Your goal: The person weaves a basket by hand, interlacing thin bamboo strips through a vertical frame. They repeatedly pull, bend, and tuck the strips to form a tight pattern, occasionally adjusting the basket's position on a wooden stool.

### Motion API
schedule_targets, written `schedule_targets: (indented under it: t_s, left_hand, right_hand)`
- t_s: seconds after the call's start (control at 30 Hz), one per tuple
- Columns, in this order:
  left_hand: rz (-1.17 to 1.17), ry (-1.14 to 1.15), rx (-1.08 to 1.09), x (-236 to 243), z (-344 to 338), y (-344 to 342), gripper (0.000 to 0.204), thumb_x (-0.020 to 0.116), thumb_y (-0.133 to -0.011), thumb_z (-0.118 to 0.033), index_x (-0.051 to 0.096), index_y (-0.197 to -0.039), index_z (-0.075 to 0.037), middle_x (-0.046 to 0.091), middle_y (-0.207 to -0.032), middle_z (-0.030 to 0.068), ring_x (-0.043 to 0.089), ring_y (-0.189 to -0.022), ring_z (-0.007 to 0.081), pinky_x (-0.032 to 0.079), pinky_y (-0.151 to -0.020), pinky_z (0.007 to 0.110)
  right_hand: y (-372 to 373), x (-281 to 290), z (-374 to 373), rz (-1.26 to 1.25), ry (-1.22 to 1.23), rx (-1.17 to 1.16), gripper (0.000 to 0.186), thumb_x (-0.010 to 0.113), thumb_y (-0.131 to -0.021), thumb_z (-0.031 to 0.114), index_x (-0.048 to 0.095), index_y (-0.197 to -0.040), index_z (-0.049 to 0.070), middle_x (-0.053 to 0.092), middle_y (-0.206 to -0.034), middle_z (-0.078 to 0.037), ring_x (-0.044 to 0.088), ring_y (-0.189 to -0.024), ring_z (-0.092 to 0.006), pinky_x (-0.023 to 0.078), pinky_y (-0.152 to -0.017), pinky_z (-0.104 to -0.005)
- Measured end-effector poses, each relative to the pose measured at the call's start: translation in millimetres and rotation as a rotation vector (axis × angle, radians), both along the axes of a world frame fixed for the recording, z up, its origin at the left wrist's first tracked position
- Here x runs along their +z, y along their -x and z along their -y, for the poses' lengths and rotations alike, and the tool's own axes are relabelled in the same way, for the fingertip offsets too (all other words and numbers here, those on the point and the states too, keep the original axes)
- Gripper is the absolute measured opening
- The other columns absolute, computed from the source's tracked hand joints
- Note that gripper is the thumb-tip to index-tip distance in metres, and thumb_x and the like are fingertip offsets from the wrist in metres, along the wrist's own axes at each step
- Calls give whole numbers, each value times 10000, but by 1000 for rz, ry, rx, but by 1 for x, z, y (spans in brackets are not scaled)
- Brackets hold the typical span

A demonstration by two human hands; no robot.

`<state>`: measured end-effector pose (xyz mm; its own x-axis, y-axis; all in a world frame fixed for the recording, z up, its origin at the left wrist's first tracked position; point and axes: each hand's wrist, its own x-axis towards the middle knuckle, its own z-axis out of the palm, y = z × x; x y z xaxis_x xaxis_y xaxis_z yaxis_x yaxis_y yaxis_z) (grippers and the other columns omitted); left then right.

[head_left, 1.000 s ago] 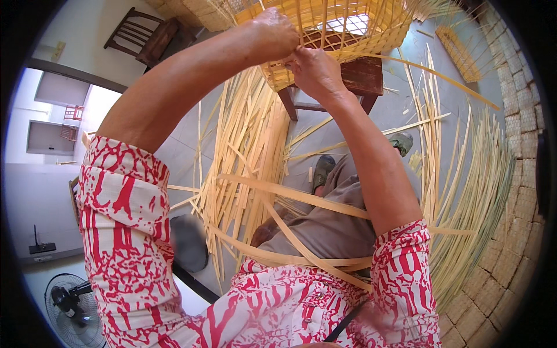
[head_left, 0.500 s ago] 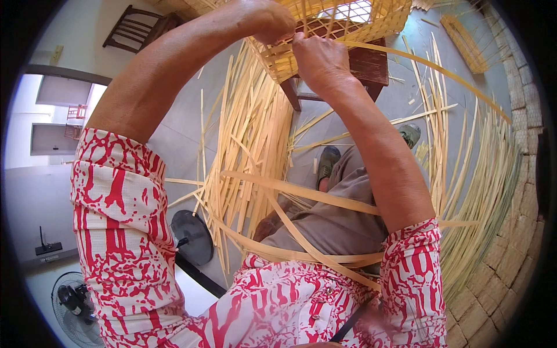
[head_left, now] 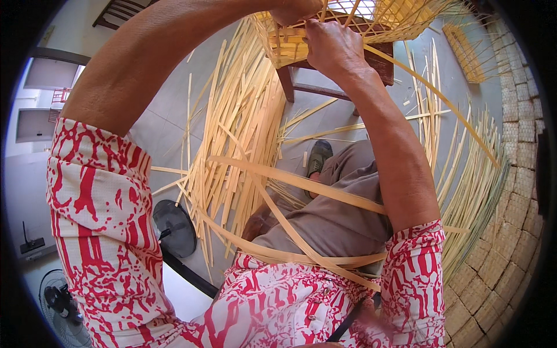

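A partly woven bamboo basket (head_left: 290, 49) with openwork sides rests on a dark red wooden stool (head_left: 380, 61) at the top of the view. My right hand (head_left: 336, 49) is closed at the basket's near wall. It pinches a long bamboo strip (head_left: 432, 87) that trails away to the right in a curve. My left hand (head_left: 297, 10) is bent over the same wall, touching or almost touching the right. The upper edge of the picture cuts it off, and what its curled fingers grip is hidden.
Many loose bamboo strips (head_left: 246, 122) lie on the floor left of the stool. Several long strips (head_left: 319, 188) cross my lap. Thin canes (head_left: 473, 168) are heaped at right, near another woven piece (head_left: 464, 53). A round black disc (head_left: 176, 228) and a fan (head_left: 61, 304) stand at left.
The view has shifted, so the basket and both hands sit higher and farther right. The hands stay close together at the basket wall, and the trailing strip hangs lower at its far end.
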<state>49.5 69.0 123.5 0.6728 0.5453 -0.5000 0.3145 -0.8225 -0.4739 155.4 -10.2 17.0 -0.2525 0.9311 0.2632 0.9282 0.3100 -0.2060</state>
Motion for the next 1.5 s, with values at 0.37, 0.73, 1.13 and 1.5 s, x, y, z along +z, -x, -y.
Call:
schedule_targets:
  t_s: [0.37,0.73,1.13,1.5]
  left_hand:
    - [-13,7,89,3,9,12,185,636,-776,-128,765,-886,-55,744,-883,155,715,-865,348,561,-705,459]
    - [-26,49,55,-18,-24,3,179,647,-789,-138,767,-887,-48,745,-914,158,714,-880,339,562,-714,459]
    - [162,-14,116,29,-1,-4,164,655,-775,-128,761,-857,-34,737,-863,169,716,-819,345,557,-690,461]
    - [200,-68,181,40,12,-4,138,648,-742,-97,739,-783,-2,708,-752,189,704,-692,362,537,-581,466]
  right_hand:
    - [8,-4,-2,-64,65,22,170,619,-937,179,672,-1035,51,719,-878,-220,721,-855,-404,569,-713,-519]
    - [1,-8,-6,-131,-8,55,131,615,-937,164,695,-995,78,716,-833,-210,718,-816,-400,573,-712,-516]
    - [-5,-5,-5,-194,17,17,95,611,-860,116,670,-926,84,716,-825,-185,710,-841,-401,555,-722,-516]
    - [-8,-9,-9,-168,32,0,85,622,-867,136,658,-909,72,715,-852,-199,701,-849,-413,546,-731,-519]
